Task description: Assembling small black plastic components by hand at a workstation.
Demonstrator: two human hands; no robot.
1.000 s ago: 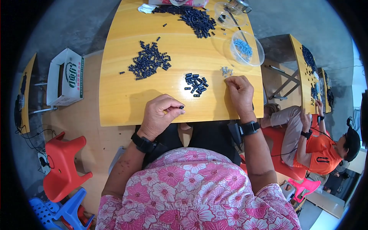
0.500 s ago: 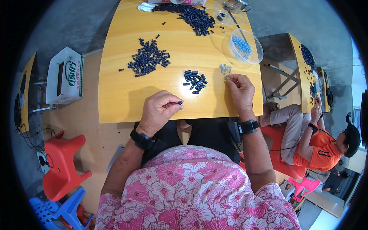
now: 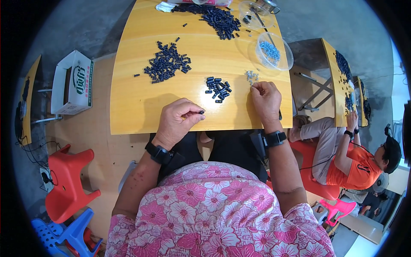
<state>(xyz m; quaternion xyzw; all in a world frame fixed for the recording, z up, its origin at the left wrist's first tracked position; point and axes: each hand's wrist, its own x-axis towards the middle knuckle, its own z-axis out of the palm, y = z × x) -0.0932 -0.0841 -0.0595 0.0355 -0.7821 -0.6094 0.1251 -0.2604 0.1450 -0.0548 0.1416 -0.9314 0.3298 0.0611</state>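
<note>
My left hand [image 3: 176, 120] is closed in a pinch above the table's near edge. A small black cylindrical piece [image 3: 201, 112] sticks out between its thumb and forefinger. My right hand [image 3: 266, 100] has its fingertips pressed together at a little scatter of small clear pieces [image 3: 251, 76]; whatever they grip is too small to make out. A short dark object [image 3: 280, 115] shows beside the right wrist, its kind unclear. Between my hands lies a small group of black cylindrical pieces [image 3: 218, 89]. Farther left is a larger pile of similar black pieces [image 3: 166, 63].
A clear tub [image 3: 287, 64] of small bluish pieces stands at the table's right edge, with another clear tub [image 3: 246, 22] behind. A big black heap [image 3: 220, 21] lies at the far side. On the right a person in orange [image 3: 359, 167] sits at another table. Red stools [image 3: 70, 184] stand left.
Both hands stay nearly in place. My right fingertips have shifted slightly left, and the dark object beside that wrist has come into sight. The whole view has tilted a little.
</note>
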